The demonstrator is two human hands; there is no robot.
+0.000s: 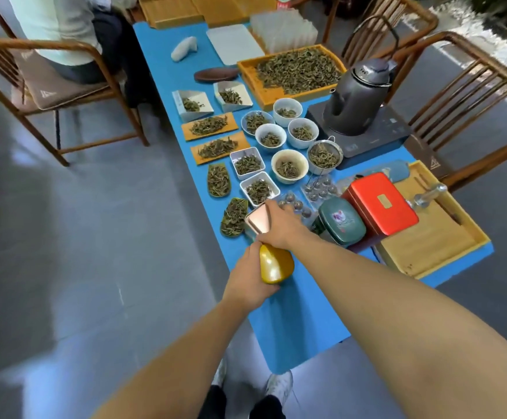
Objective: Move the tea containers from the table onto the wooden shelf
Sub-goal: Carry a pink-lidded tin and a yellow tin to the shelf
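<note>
My left hand (250, 273) grips a shiny yellow tea container (276, 266) at the near left edge of the blue table (300, 316). Just beyond it, my right hand (282, 226) holds a rose-gold metal tea container (257, 218), with its fingers curled over the far side. A dark green tin with a flower on the lid (341, 220) and a red tin with a gold label (380, 204) stand to the right. No wooden shelf is in view.
Bowls, dishes and trays of loose tea leaves (288, 167) fill the middle of the table. A grey kettle (359, 95) sits on a black base. A wooden tray (427, 237) lies at the right. Wooden chairs (469, 95) flank the table; a person sits far left (62, 34).
</note>
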